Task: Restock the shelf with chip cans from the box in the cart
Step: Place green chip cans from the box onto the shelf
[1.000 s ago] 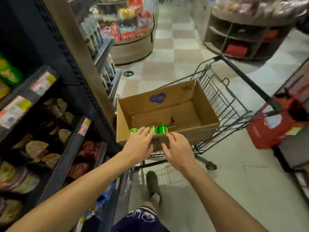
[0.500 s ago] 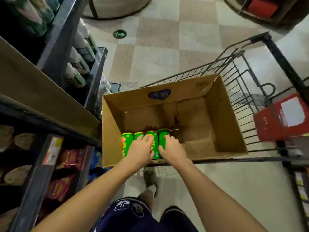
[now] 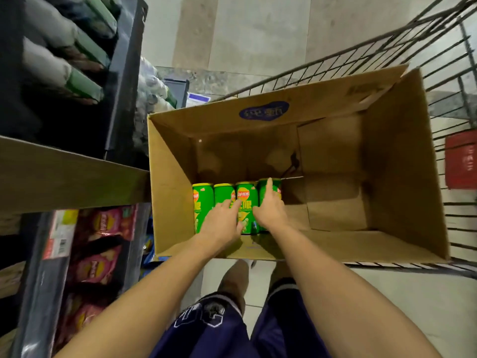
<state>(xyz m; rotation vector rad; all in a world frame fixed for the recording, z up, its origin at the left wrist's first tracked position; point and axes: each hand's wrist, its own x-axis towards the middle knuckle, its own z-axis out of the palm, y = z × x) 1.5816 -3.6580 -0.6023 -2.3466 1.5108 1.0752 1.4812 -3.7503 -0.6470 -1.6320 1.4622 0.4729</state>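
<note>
A: Both bare arms reach straight down into the open brown cardboard box [image 3: 402, 177], which sits in the black wire shopping cart [image 3: 449, 63].

B: And the left hand [image 3: 222, 223]?

A: Palm down, fingers spread over the row of four green cylindrical chip cans [image 3: 247, 205], fingertips landing on the second and third can from the left. It rests on them; whether it has closed around one I cannot tell.

B: The right hand [image 3: 269, 213]?

A: Laid along the rightmost can, index finger stretched out toward its far end, the other fingers curling at its side. It touches that can, but a full grip I cannot tell from here.

B: Where do the cans lie?

A: On their sides, packed shoulder to shoulder in the box's near left corner, the leftmost one against the left wall. The remaining box floor is bare cardboard, with a blue oval label [image 3: 263, 111] on the far wall.

B: What's around the cart?

A: To the left, just beside the box, stands the dark metal store shelf [image 3: 38, 280] with pink and red snack bags [image 3: 100, 254] on a lower tier. Higher up, pale and green cylinders lie blurred. At the bottom, the person's navy shorts [image 3: 219, 329] and legs stand over the pale tiled floor [image 3: 258, 34].
</note>
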